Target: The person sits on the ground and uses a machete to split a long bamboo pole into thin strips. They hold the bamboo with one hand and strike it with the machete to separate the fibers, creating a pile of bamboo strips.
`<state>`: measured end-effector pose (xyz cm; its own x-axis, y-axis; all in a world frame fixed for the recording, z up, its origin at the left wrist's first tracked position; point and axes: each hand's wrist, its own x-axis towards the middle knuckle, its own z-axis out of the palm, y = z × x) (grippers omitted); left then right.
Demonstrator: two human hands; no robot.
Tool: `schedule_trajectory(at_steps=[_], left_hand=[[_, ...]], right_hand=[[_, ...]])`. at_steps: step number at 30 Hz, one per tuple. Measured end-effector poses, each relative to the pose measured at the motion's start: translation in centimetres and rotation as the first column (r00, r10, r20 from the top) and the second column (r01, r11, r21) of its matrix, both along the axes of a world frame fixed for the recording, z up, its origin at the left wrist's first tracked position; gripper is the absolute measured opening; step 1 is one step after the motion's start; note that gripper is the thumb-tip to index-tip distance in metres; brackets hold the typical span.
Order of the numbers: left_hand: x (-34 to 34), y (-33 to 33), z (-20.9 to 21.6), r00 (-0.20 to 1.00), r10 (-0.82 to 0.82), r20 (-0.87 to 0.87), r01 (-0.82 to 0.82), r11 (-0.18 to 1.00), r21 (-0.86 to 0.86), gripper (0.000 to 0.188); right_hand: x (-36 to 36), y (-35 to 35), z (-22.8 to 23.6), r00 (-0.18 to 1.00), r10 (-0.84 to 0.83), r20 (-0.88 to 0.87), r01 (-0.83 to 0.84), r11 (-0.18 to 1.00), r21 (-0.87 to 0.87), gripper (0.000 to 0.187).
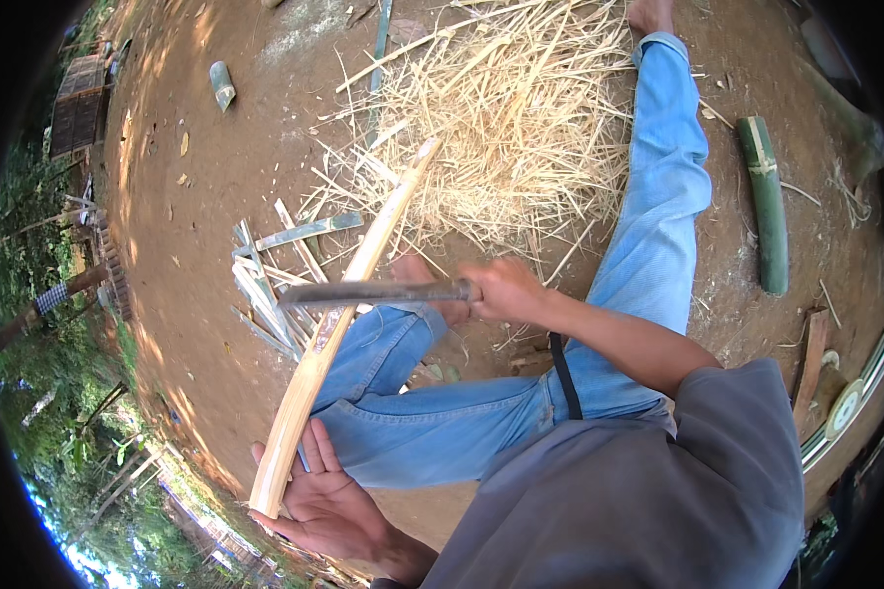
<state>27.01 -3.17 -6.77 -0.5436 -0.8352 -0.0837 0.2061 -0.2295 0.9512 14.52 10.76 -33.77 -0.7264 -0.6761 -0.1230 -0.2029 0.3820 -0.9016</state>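
Note:
A long, pale split bamboo strip (359, 265) slants from my left hand, across my bent left leg, toward the heap of shavings. Its near end rests across the palm side of my left hand (334, 506), whose fingers are stretched out and apart, not wrapped round it. My right hand (506, 290) is closed round the handle of a machete (373, 293). The dark blade, slightly blurred, points left and crosses over the strip near its middle; whether it touches cannot be told.
Beyond the strip lies a heap of thin bamboo shavings (521, 128). Split bamboo pieces (257, 294) are piled to the left. A green bamboo section (764, 206) lies right of my outstretched leg (658, 187), a short piece (222, 85) far left. Bare soil (182, 236) surrounds these.

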Motion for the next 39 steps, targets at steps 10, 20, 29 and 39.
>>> schedule_trajectory(at_steps=[10, 20, 29, 39], left_hand=[[0.1, -1.7, -0.2, 0.998, -0.046, -0.033, 0.046, 0.999, 0.004, 0.079], [-1.0, -3.2, 0.4, 0.994, -0.083, -0.075, 0.087, 0.995, 0.046, 0.074], [-1.0, -2.6, 0.5, 0.994, -0.079, -0.077, 0.083, 0.995, 0.048, 0.076], [-0.7, -2.2, 0.5, 0.998, -0.053, -0.031, 0.054, 0.998, 0.019, 0.08]], right_hand=[[-5.3, 2.5, -6.2, 0.994, -0.072, 0.086, 0.04, 0.943, 0.329, 0.026], [-0.5, 0.4, 3.7, 0.975, 0.031, 0.222, -0.021, 0.999, -0.048, 0.035], [-1.8, 0.9, -1.3, 0.973, -0.198, 0.121, 0.185, 0.977, 0.11, 0.018], [-4.4, 4.2, -5.6, 0.908, -0.336, 0.248, 0.237, 0.904, 0.355, 0.018]])
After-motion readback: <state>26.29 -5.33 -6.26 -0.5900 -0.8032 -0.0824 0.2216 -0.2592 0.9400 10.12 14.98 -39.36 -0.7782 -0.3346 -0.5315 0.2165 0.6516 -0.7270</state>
